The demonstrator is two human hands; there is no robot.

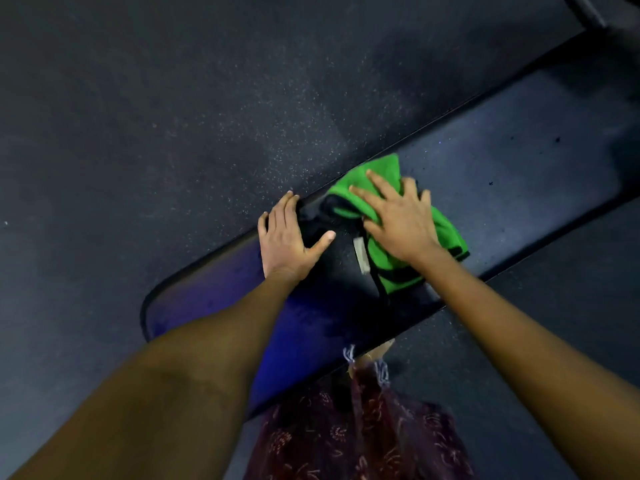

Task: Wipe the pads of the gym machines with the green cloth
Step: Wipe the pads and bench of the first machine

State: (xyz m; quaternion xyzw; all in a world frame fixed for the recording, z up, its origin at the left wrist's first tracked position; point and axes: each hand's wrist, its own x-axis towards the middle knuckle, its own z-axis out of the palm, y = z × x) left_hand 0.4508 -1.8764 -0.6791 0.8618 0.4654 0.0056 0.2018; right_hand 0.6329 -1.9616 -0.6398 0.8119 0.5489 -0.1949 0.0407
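A long dark bench pad (512,168) runs diagonally from lower left to upper right. The green cloth (391,271), black-edged with a white tag, lies crumpled on the pad's middle. My right hand (394,216) presses flat on the cloth with fingers spread and straight. My left hand (284,237) rests on the pad's far edge just left of the cloth, its fingers over the rim and its thumb stretched toward the cloth.
Dark speckled rubber floor (173,116) surrounds the bench on both sides. A dark machine part (595,12) shows at the top right corner. My patterned dark red garment (356,434) hangs below the bench's near edge.
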